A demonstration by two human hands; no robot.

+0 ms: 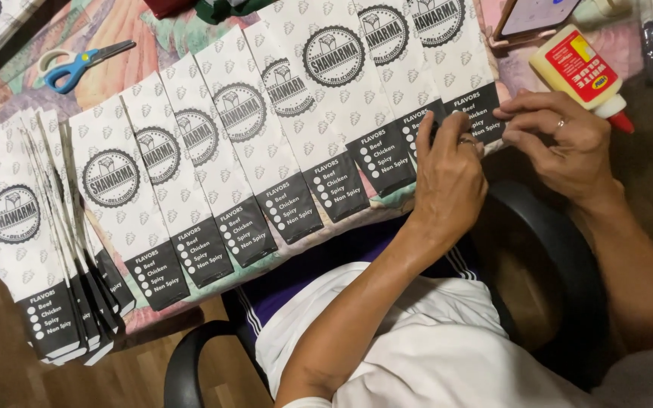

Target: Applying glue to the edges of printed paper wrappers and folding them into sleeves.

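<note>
At about two o'clock in the view, the rightmost paper bag (468, 72) of an overlapping row is lying flat on the table, white with a round black emblem and a black band along its near edge. Both hands are meeting at that band. The left hand (447, 181) is pressing down on the dark edge, fingers bent and spread over it, the thumb side turned toward three o'clock; it is pinning the paper rather than gripping it. The right hand (561, 140) is coming in from three o'clock, its fingertips pinched narrowly at the bag's corner, touching the black band; whether anything small is lying between the fingertips cannot be told.

Just past the right hand, at one o'clock, a glue bottle (580, 72) is lying tilted, pale yellow with a red label and a red tip pointing toward four o'clock. Beyond it, near twelve o'clock, a phone (534, 15) is resting on the patterned cloth (153, 41).

From the held bag the row of bags (251, 143) is running toward eight o'clock, each one overlapping the next, ending at nine o'clock in a stack of bags (32, 242). At ten o'clock blue-handled scissors (77, 64) are lying on the cloth. At six o'clock a black chair armrest (190, 363) is curving beside the person's lap.
</note>
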